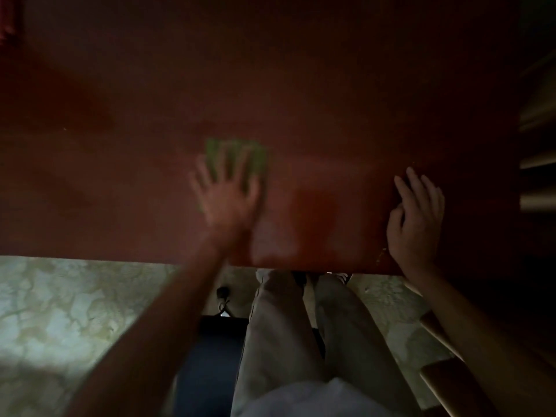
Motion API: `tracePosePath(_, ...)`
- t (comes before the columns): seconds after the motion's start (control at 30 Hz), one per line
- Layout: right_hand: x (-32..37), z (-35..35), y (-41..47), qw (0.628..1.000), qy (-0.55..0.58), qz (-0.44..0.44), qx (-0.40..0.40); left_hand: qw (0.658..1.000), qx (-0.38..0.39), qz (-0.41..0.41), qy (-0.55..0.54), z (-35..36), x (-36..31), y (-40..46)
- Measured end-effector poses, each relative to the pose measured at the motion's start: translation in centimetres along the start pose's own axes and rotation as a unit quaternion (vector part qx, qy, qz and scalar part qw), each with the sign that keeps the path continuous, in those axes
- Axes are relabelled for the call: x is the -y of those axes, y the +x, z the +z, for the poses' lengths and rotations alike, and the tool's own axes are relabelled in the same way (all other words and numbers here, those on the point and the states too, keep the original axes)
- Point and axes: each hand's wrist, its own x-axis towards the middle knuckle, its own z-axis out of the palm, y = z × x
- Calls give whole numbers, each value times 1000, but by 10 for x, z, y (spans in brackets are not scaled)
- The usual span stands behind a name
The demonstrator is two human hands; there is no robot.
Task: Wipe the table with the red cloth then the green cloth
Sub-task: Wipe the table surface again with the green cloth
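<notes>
— Looks like a dim room in a home.
— Going by what?
— Reddish-brown table (331,85), pale mottled floor (60,311), dark mat (207,371) under the seat, wooden chair (445,377) at right, cable (223,299) on the floor.

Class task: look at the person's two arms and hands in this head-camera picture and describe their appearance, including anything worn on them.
Both arms are bare from the bottom of the frame to the wrist, with no sleeve in view. The left hand is smeared by motion blur, so fine detail is lost. The right hand is sharper, and no ring, watch or glove shows on it. The lighting is dim.
</notes>
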Motion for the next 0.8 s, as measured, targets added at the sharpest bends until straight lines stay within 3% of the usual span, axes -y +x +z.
tracePosePath(0.07, -1, -1, 0, 1000, 14, 3, 6, 993, -8, -120, -10, -14, 66, 21)
tracePosePath(0.17, -7, -10, 3, 997, 71, 2, 43, 975, -24, -221, -24, -19, 123, 15)
tracePosePath(0.33, -41, -43, -9, 993, 94, 54, 43, 964, -35, -260, -45, -1, 87, -17)
tracePosePath(0.43, -66, -57, -25, 987, 80, 138, 12, 984, -18, -175, -23, 11, 29, -41)
tracePosePath(0.6, -81, -62, -39, 987, 91, 133, -2, 1000, 7, 9, -1, 38, -112, -97)
tracePosePath(0.7, -86, -65, -37, 981, 126, 146, -34, 992, 38, 118, 4, 52, -197, -126)
tracePosePath(0.8, -93, -69, -40, 970, 147, 184, -68, 963, 81, 255, 21, 61, -268, -148)
